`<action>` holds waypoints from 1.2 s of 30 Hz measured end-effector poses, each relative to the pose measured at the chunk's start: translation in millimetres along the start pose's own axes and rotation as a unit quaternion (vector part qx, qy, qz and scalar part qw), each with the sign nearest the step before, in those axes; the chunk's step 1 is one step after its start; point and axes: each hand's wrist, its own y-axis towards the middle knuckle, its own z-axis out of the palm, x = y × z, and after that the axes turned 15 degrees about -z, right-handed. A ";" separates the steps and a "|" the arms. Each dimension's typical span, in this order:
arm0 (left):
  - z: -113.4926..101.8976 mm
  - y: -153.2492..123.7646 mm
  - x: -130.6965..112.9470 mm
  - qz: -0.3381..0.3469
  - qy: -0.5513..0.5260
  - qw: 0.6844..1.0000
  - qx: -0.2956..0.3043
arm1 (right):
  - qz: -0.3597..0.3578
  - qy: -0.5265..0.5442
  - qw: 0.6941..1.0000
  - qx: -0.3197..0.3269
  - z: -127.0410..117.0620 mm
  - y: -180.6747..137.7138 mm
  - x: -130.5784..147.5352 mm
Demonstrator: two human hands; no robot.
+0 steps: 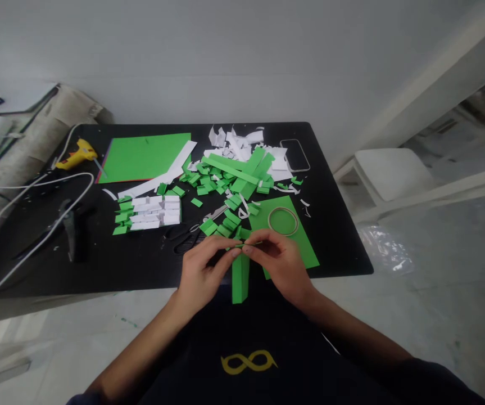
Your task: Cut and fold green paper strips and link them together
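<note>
My left hand (pixel 205 261) and my right hand (pixel 279 260) meet at the table's front edge, thumbs and index fingers pinched on a small piece of green paper (pixel 242 245). Below the fingertips a folded green paper strip (pixel 239 280) hangs past the edge; whether it joins the pinched piece I cannot tell. Just beyond my hands lie small folded green pieces (pixel 226 224). Under my right hand is a green sheet (pixel 305 247) with a ring of tape (pixel 283 221) on it. Scissors (pixel 187 235) rest left of the folded pieces.
A pile of green and white paper strips (pixel 242 169) covers the table's back middle. Rows of folded white and green pieces (pixel 153 212) lie left. Farther left are green sheets (pixel 141 154), a yellow glue gun (pixel 80 154), a black tool (pixel 70 230) and a white cable (pixel 35 184). A phone-shaped outline (pixel 295 156) is back right.
</note>
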 end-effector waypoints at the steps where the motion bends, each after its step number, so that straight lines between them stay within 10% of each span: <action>1: 0.9 -0.7 0.2 -0.017 -0.001 1.000 -0.003 | 0.014 0.004 1.000 0.003 0.1 -0.2 0.2; 36: 1.7 -4.5 -3.6 -0.142 -0.053 0.988 0.012 | -0.050 -0.105 0.993 0.015 -1.3 -0.1 3.5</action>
